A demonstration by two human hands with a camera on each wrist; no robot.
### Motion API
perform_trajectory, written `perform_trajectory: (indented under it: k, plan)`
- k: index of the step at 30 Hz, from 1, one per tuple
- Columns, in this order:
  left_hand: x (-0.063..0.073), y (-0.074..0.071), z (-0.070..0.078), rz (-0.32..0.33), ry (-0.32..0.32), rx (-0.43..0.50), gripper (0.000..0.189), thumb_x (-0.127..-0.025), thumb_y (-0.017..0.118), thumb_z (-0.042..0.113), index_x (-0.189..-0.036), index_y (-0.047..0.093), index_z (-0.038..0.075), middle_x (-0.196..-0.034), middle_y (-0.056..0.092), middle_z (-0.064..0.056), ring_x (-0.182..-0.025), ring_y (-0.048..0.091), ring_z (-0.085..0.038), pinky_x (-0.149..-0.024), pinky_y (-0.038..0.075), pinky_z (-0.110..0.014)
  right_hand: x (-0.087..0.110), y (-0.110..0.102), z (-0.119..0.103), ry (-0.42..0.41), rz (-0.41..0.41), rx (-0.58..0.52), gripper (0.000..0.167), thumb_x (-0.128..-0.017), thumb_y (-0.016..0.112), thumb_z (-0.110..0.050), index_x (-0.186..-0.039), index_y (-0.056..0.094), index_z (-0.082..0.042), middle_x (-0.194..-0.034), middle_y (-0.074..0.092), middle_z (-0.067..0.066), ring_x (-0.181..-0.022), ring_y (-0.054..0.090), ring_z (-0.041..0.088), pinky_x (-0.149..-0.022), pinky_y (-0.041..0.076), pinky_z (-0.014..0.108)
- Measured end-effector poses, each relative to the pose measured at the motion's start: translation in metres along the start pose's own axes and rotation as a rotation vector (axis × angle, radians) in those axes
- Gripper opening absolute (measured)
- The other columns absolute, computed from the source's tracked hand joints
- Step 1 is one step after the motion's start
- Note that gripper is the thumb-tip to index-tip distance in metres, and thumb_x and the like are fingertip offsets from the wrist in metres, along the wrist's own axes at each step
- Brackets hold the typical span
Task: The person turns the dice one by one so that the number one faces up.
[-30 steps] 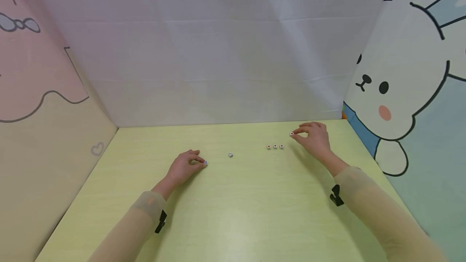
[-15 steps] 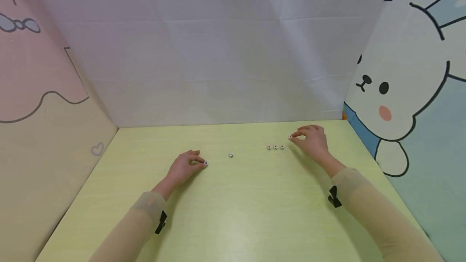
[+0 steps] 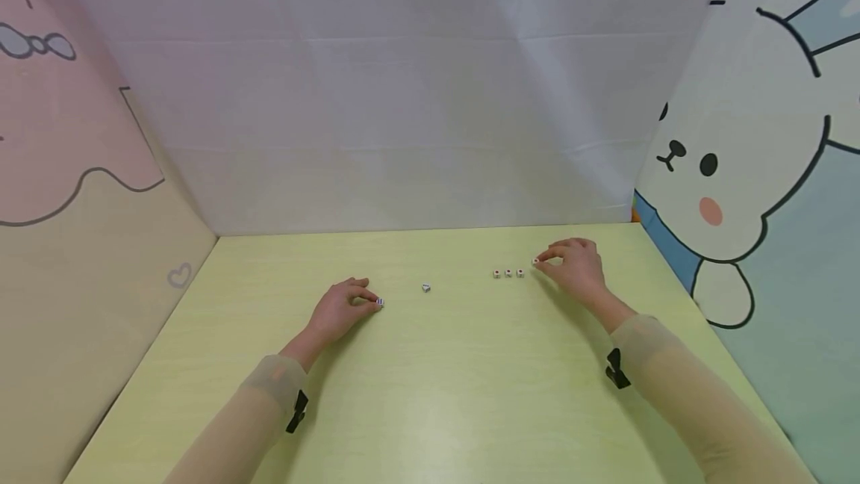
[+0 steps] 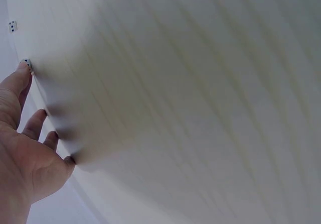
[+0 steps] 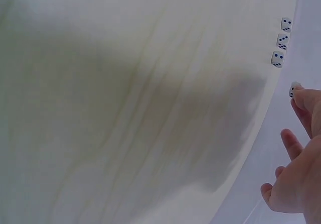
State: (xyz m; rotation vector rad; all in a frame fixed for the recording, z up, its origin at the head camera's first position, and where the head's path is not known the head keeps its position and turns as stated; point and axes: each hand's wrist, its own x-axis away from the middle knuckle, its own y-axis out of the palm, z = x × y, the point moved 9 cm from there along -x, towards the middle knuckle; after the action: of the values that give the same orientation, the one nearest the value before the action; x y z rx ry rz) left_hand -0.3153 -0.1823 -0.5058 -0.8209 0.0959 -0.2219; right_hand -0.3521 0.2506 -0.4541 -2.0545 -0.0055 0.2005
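Observation:
My right hand (image 3: 574, 271) pinches a white die (image 5: 294, 89) between thumb and fingertips, just to the right of a row of dice. That row holds three white dice, a left one (image 3: 496, 274), a middle one (image 3: 508, 273) and a right one (image 3: 520, 273), each with a red spot on top. On the left, my left hand (image 3: 339, 310) pinches another die (image 4: 27, 63) low over the table, its other fingertips close to the surface. A single loose die (image 3: 426, 287) lies between the left hand and the row.
The pale yellow wooden table (image 3: 430, 394) ends at a white cloth backdrop (image 3: 403, 133). Printed cartoon panels flank it, a pink and cream wall (image 3: 87, 267) on the left and a rabbit wall (image 3: 773, 193) on the right.
My right hand has come down and slightly toward me with its die, closer to the right end of the row. The left hand has stayed in place.

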Motion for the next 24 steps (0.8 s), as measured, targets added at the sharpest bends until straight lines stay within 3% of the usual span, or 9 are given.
perform_trajectory:
  k: [24]
  plan:
    - [-0.001, 0.001, -0.003, 0.002, -0.017, 0.011, 0.015, -0.095, 0.076, 0.026, -0.105, 0.08, 0.016, -0.153, 0.05, -0.015, -0.151, 0.027, -0.039, -0.12, 0.02, -0.061, 0.001, 0.019, 0.006, 0.006, -0.04, 0.043, 0.023, -0.096, 0.071, -0.03, -0.107, 0.081, -0.013, -0.135, 0.061, 0.022, -0.136, 0.031, 0.054, -0.107, 0.027, 0.07]
